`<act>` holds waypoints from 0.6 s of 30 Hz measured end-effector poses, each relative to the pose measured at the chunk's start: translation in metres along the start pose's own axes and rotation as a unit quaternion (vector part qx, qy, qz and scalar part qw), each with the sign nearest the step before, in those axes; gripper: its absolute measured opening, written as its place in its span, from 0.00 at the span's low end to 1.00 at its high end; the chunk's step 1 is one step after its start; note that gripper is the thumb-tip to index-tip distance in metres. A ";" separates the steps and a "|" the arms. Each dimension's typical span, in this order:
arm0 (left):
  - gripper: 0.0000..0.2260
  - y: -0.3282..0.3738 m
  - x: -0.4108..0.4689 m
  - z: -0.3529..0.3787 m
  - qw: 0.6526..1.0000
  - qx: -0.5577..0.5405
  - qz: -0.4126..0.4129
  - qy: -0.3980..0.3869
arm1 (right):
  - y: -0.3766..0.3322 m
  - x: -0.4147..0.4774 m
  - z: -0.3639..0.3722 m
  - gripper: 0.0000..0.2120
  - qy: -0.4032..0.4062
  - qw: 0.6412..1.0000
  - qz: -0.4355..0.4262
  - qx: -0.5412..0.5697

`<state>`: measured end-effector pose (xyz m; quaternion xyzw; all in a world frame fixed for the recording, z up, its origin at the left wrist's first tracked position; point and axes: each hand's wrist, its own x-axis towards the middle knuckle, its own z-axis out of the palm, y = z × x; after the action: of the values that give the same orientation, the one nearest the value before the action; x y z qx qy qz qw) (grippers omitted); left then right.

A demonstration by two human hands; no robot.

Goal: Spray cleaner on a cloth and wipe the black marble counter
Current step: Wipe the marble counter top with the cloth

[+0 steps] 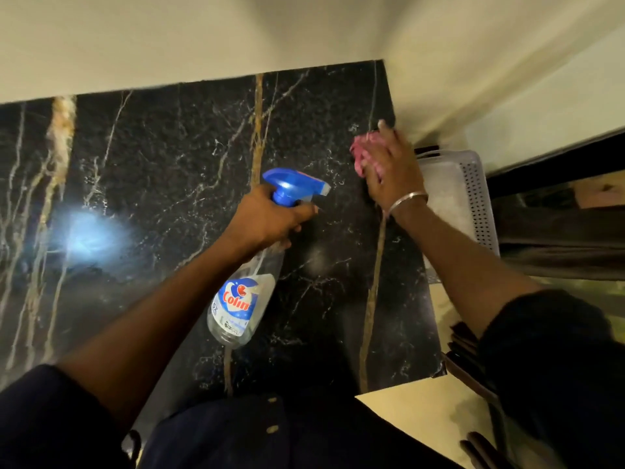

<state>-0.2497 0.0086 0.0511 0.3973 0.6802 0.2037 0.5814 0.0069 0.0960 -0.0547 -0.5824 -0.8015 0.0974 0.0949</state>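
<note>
Right hand (pixel 392 167) hides most of pink cloth (pixel 360 153).

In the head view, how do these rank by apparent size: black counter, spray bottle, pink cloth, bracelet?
1. black counter
2. spray bottle, though it is nearer the camera
3. pink cloth, partly hidden under the right hand
4. bracelet

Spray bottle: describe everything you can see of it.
The spray bottle is clear plastic with a blue trigger head and a label reading Colin. The left hand grips its neck, a finger at the trigger. It hangs tilted above the black marble counter, base toward the person, nozzle aimed toward the pink cloth under the right hand.
</note>
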 end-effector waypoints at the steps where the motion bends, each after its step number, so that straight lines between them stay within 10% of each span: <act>1: 0.12 0.002 0.002 -0.002 1.000 0.005 0.003 0.004 | 0.000 0.021 0.001 0.22 -0.005 1.000 0.002 0.001; 18: 0.10 -0.002 -0.019 -0.020 0.998 0.016 -0.029 0.052 | -0.015 0.117 -0.006 0.24 -0.032 0.999 0.038 -0.023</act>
<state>-0.2697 -0.0041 0.0665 0.3757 0.7238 0.1963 0.5444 -0.0411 0.2029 -0.0406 -0.6111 -0.7833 0.1012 0.0527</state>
